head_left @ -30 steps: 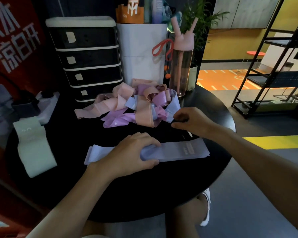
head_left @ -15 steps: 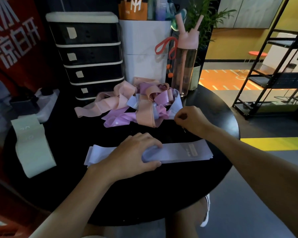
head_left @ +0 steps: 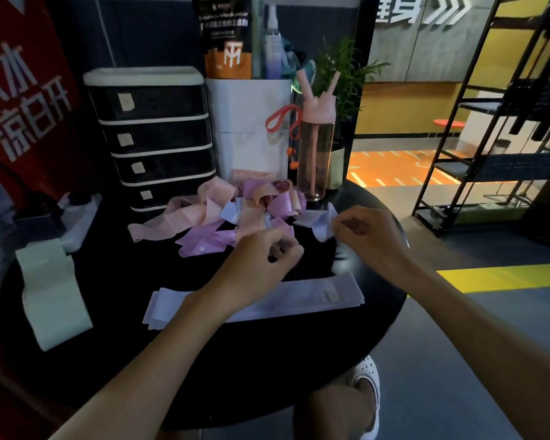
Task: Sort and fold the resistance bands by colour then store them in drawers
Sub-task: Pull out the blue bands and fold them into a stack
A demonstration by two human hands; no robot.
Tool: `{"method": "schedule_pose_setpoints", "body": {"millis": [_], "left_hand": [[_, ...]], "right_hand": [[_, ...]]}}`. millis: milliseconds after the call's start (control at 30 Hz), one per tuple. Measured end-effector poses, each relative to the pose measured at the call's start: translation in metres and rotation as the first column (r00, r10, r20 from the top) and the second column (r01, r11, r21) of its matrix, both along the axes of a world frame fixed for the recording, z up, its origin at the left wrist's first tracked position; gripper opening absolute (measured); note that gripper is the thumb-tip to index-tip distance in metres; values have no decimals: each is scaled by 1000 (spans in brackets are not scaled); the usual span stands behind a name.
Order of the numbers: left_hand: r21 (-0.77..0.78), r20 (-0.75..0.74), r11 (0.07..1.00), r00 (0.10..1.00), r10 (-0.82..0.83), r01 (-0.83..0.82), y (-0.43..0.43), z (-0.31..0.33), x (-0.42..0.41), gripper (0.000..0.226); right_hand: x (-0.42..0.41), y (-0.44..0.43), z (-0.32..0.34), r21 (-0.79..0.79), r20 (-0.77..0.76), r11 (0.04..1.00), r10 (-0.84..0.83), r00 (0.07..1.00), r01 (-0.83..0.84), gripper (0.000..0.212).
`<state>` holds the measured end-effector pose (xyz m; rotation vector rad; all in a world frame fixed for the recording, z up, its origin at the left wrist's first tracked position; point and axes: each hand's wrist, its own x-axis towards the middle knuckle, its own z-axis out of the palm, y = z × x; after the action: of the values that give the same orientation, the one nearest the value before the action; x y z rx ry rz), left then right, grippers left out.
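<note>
In the head view your right hand (head_left: 367, 231) pinches a loose pale blue band (head_left: 322, 226) just clear of the tangled pile (head_left: 229, 214). Your left hand (head_left: 261, 260) hovers beside it with its fingers curled, and I cannot tell whether it grips anything. Take the band's free end with your left hand, pull it straight and lay it square on the flat blue stack (head_left: 318, 296) under your left forearm. Draw towards yourself, because the pink bottle (head_left: 315, 160) stands just beyond your right knuckles and the table (head_left: 394, 300) rim runs outside that wrist.
</note>
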<state>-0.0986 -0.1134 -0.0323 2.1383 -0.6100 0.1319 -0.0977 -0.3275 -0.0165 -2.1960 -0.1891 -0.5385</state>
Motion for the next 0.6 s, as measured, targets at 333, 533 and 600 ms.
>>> {"method": "schedule_pose_setpoints", "body": {"millis": [333, 533, 600], "left_hand": [[-404, -195, 912, 981, -16, -65, -20, 30, 4, 17], [-412, -39, 906, 995, 87, -95, -7, 39, 3, 19], [-399, 1, 912, 995, 103, -94, -3, 42, 5, 21]], "right_hand": [[-22, 24, 19, 155, 105, 946, 270, 957, -284, 28], [-18, 27, 24, 133, 104, 936, 313, 944, -325, 42], [-16, 31, 30, 162, 124, 950, 248, 961, -266, 35]]}}
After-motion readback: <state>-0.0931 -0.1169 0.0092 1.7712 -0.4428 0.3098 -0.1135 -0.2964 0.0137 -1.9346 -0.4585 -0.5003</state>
